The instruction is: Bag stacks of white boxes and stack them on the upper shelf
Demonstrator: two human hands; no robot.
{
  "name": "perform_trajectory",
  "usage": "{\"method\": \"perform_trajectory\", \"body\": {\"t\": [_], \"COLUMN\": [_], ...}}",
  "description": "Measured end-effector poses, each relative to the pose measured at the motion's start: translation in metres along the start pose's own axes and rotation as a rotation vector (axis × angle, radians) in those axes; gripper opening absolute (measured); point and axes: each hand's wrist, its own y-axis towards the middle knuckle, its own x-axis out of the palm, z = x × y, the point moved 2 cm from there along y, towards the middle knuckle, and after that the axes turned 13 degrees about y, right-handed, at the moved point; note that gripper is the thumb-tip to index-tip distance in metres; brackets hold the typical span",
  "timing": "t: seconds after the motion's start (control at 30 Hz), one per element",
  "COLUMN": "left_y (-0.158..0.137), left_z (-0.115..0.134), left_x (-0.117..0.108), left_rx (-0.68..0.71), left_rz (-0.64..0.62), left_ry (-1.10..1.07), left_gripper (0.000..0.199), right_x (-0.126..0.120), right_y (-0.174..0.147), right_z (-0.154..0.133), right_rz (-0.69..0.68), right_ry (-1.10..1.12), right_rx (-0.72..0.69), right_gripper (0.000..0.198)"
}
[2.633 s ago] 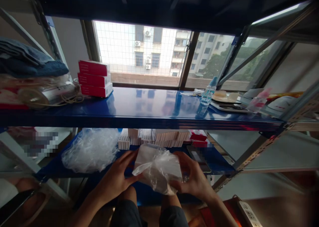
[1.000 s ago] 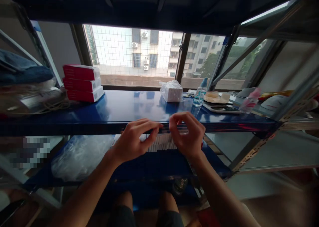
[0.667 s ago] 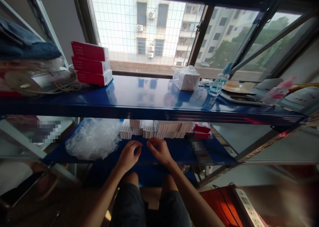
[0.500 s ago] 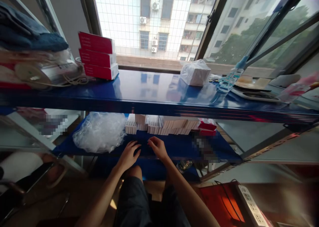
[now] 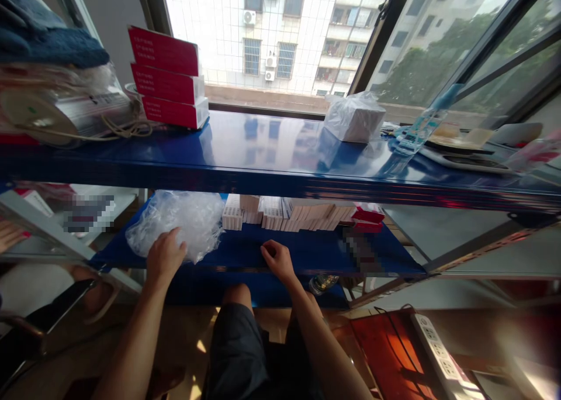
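Observation:
My left hand (image 5: 165,257) reaches over the near side of a heap of clear plastic bags (image 5: 177,210) on the lower blue shelf. Its thumb stands apart from the fingers, and some fingertips are hidden. My right hand (image 5: 279,259) rests by the bare middle of that shelf (image 5: 245,251), fingers curled in and thumb close to them, with nothing visible in the grasp. Behind it stands a row of small white boxes (image 5: 302,214), packed on edge. At the row's right end are red boxes (image 5: 368,214).
On the upper blue shelf (image 5: 263,148) sit stacked red-and-white boxes (image 5: 169,84), a plastic-wrapped white box (image 5: 357,119) and a clear blue bottle-like thing (image 5: 416,135). A power strip (image 5: 438,344) lies low at right. Another person's hand (image 5: 11,233) shows at far left.
My left hand has moved left from the shelf's middle onto the plastic bags. My right hand has stayed almost in place. The view has shifted slightly, and another person's hand has appeared at left.

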Motion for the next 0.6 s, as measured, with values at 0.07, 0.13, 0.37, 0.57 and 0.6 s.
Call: {"method": "perform_trajectory", "body": {"t": [0.07, 0.13, 0.37, 0.57, 0.6], "left_y": [0.006, 0.009, -0.034, -0.087, -0.091], "left_z": [-0.003, 0.003, 0.096, 0.165, 0.17], "left_x": [-0.002, -0.013, -0.072, -0.088, -0.088], "left_rx": [0.032, 0.068, 0.565, 0.909, 0.947], "left_rz": [0.014, 0.146, 0.256, -0.273, -0.321], "left_ry": [-0.092, -0.217, -0.714, -1.019, -1.032], "left_gripper": [0.042, 0.033, 0.017, 0.017, 0.018], "right_x": [-0.001, -0.001, -0.003, -0.032, -0.038], "right_y": [0.0, 0.0, 0.003, 0.005, 0.003], "right_z": [0.0, 0.0, 0.004, -0.016, -0.023], "right_rz": [-0.004, -0.008, -0.01, -0.089, -0.119], "right_ry": [0.006, 0.008, 0.159, 0.812, 0.856], "right_rx": [0.003, -0.002, 0.065, 0.4, 0.46], "right_gripper": [0.023, 0.023, 0.024, 0.073, 0.076]}}
